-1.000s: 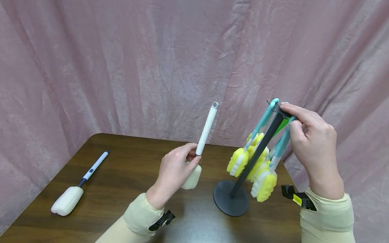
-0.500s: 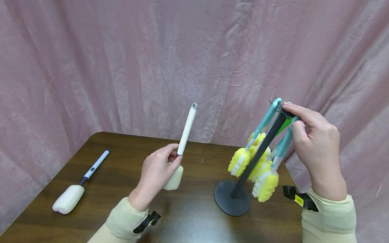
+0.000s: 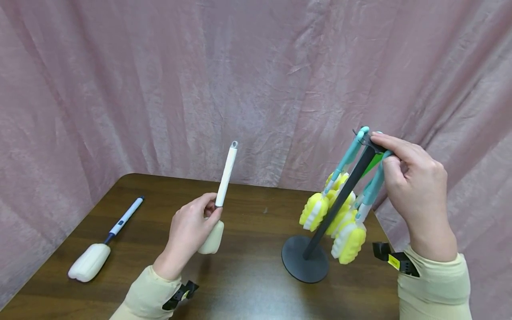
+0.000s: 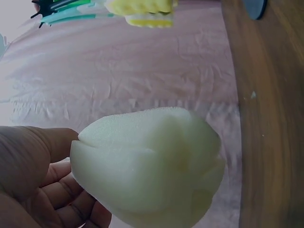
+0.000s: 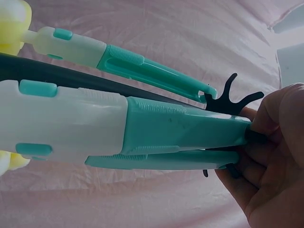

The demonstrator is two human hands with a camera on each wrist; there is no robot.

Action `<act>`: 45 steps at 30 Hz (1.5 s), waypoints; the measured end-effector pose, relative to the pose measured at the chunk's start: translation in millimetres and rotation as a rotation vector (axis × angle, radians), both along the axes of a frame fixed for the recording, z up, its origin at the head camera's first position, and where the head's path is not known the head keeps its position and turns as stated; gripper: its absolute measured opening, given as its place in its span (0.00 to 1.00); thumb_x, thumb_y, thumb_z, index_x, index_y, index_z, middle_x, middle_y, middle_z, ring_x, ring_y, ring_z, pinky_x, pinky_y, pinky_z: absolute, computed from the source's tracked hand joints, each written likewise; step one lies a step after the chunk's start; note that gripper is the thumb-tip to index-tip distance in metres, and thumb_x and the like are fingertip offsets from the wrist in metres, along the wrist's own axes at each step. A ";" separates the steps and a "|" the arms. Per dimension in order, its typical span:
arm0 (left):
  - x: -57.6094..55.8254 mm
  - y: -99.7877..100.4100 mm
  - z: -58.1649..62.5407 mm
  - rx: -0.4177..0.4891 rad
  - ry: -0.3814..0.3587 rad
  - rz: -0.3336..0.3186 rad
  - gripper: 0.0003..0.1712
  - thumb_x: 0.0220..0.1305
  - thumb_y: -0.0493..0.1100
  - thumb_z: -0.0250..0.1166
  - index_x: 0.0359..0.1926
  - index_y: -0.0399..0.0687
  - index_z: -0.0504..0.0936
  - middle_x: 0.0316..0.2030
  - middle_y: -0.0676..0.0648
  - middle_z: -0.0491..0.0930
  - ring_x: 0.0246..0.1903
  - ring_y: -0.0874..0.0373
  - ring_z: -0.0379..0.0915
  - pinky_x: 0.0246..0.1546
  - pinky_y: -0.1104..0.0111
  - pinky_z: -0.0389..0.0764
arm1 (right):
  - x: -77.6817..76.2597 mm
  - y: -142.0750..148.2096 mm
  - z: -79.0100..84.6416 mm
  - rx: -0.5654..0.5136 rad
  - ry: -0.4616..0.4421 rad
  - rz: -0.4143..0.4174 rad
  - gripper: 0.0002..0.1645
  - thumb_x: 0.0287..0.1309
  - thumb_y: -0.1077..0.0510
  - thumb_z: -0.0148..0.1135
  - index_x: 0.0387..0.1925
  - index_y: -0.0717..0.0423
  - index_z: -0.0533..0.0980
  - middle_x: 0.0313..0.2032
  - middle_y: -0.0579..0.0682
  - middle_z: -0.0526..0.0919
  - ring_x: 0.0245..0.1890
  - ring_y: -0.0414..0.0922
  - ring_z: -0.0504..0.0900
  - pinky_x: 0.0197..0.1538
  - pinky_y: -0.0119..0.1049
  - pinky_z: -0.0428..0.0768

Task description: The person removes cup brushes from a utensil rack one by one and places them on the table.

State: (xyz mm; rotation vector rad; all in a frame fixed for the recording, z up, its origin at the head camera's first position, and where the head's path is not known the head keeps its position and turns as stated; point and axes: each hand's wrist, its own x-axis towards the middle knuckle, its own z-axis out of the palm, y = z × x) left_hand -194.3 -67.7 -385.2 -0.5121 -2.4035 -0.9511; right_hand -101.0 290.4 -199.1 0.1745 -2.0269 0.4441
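My left hand (image 3: 191,226) pinches a white-handled bottle brush (image 3: 226,177) low on the handle, just above its cream sponge head. The handle points up and the head hangs above the table. In the left wrist view the sponge head (image 4: 147,166) is large and hides part of the fingers. My right hand (image 3: 418,189) grips the hooked top of a black stand (image 3: 340,202), its thumb close to a turquoise handle. Several turquoise-handled bottle brushes (image 3: 349,243) with yellow and white sponge heads hang from the hooks. The right wrist view shows the black hooks (image 5: 231,99) and handles closely.
A second white sponge bottle brush (image 3: 89,263) lies on the left of the brown wooden table (image 3: 256,275). The stand's round black base (image 3: 294,262) sits on the table's right side. Behind the table hangs a pink curtain (image 3: 248,89).
My left hand has moved left, away from the stand, carrying the white-handled bottle brush. The right hand has stayed at the top of the stand.
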 end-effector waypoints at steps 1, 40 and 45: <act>-0.2 -1.3 -1.0 -0.002 -0.004 0.005 0.12 0.59 0.43 0.70 0.45 0.57 0.84 0.29 0.63 0.78 0.28 0.66 0.76 0.25 0.65 0.71 | -0.3 0.3 -0.1 0.002 0.000 -0.001 0.27 0.64 0.64 0.42 0.52 0.52 0.85 0.51 0.46 0.85 0.36 0.27 0.68 0.32 0.24 0.58; -0.1 -91.3 -24.6 -0.121 -0.083 0.187 0.11 0.61 0.43 0.69 0.45 0.49 0.83 0.28 0.55 0.80 0.21 0.60 0.70 0.19 0.64 0.66 | 1.4 -4.9 3.8 -0.037 -0.005 0.002 0.29 0.60 0.66 0.41 0.50 0.51 0.86 0.49 0.48 0.86 0.36 0.24 0.70 0.31 0.23 0.57; -2.5 -103.8 -27.5 -0.169 -0.106 0.185 0.09 0.63 0.44 0.68 0.43 0.49 0.83 0.28 0.55 0.80 0.18 0.61 0.66 0.16 0.65 0.64 | 0.6 -3.1 2.5 -0.054 -0.011 0.001 0.29 0.60 0.66 0.41 0.50 0.51 0.86 0.49 0.48 0.86 0.37 0.24 0.70 0.33 0.25 0.58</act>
